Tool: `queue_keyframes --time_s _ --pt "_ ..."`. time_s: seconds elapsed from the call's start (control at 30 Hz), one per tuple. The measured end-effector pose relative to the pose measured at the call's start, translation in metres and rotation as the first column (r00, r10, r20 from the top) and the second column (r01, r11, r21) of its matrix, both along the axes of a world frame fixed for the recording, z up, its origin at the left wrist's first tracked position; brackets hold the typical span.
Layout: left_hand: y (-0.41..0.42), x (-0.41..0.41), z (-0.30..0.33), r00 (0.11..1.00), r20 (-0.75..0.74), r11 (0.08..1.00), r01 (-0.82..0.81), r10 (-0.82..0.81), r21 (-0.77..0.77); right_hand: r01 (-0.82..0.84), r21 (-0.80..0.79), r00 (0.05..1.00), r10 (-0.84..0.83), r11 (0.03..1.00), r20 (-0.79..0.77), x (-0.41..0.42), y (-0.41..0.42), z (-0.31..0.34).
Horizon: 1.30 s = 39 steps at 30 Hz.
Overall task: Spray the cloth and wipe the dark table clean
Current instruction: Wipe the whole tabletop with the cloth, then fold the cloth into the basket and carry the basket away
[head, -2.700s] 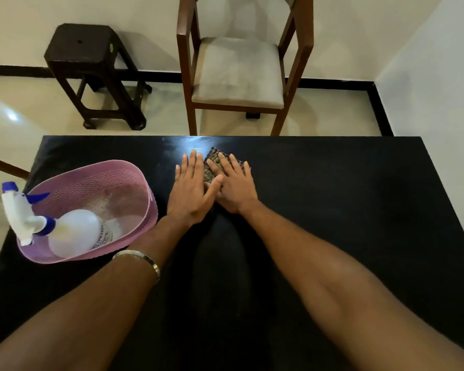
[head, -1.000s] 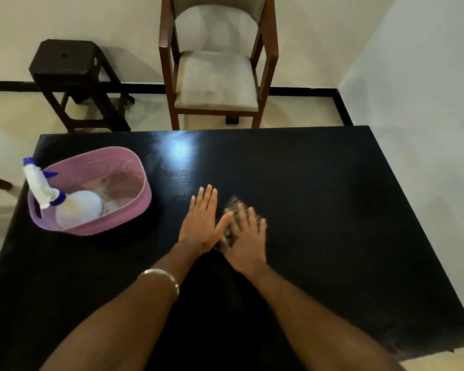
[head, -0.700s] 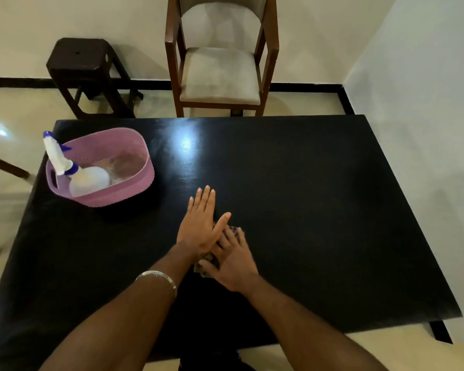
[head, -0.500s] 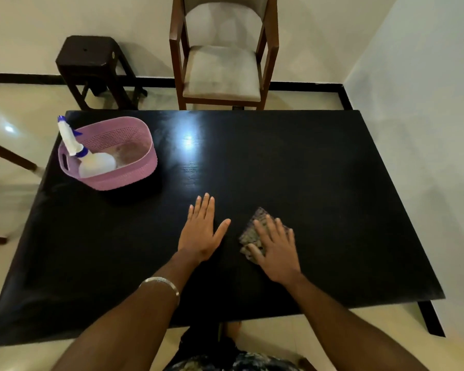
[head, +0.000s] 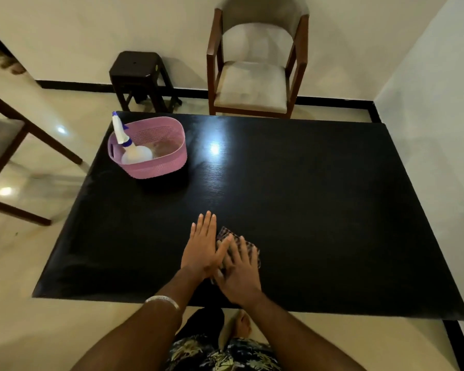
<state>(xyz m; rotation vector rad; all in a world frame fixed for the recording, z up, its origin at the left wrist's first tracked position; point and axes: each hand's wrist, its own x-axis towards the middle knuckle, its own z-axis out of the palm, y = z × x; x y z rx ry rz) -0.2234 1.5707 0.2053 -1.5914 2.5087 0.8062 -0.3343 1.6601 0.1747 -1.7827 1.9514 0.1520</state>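
Cloth, checked and folded, lies on the dark table near its front edge, pressed flat beneath the right hand, whose fingers are extended and slightly blurred. The left hand rests palm-down just beside it with straight fingers, its thumb reaching across to the cloth; a metal bangle circles that wrist. Well apart, at the far left corner of the table, a pink basket holds a spray bottle leaning against its rim. A chair and a dark stool stand beyond the table.
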Motion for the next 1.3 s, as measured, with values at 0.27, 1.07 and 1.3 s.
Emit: queue_keyframes --time_s 0.27,1.07,1.3 --pt "-0.01 0.028 0.0 0.999 -0.019 0.999 -0.027 0.026 -0.046 0.248 -0.074 0.967 -0.252 0.966 -0.049 -0.069 0.013 -0.006" --pt "-0.109 0.158 0.003 0.981 -0.154 0.993 -0.114 0.116 0.023 0.376 0.028 0.922 -0.377 0.926 0.094 0.096 -0.135 0.027" --pt "-0.111 0.158 -0.007 0.967 -0.235 0.994 -0.089 0.102 0.064 0.521 0.22 0.846 -0.533 0.825 -0.007 0.084 -0.159 0.034"
